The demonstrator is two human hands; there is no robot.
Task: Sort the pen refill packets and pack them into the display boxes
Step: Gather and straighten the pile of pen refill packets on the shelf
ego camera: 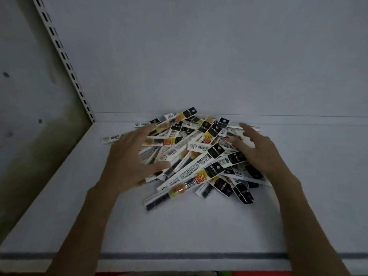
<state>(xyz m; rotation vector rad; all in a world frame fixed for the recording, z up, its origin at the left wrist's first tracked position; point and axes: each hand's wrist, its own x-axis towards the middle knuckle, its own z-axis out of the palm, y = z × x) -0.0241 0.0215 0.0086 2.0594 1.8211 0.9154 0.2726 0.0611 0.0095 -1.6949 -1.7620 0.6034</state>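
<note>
Loosely, left hand point(127, 162) and right hand point(262, 152), grips wide, touch packets point(201, 154) on shelf point(179, 226).

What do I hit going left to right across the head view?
Side wall → slotted upright → left hand, on the pile's left side → pile of pen refill packets → right hand, on its right side → shelf.

Left hand point(127, 158) and right hand point(258, 148) flank heaped refill packets point(199, 156) on shelf point(179, 226).
</note>
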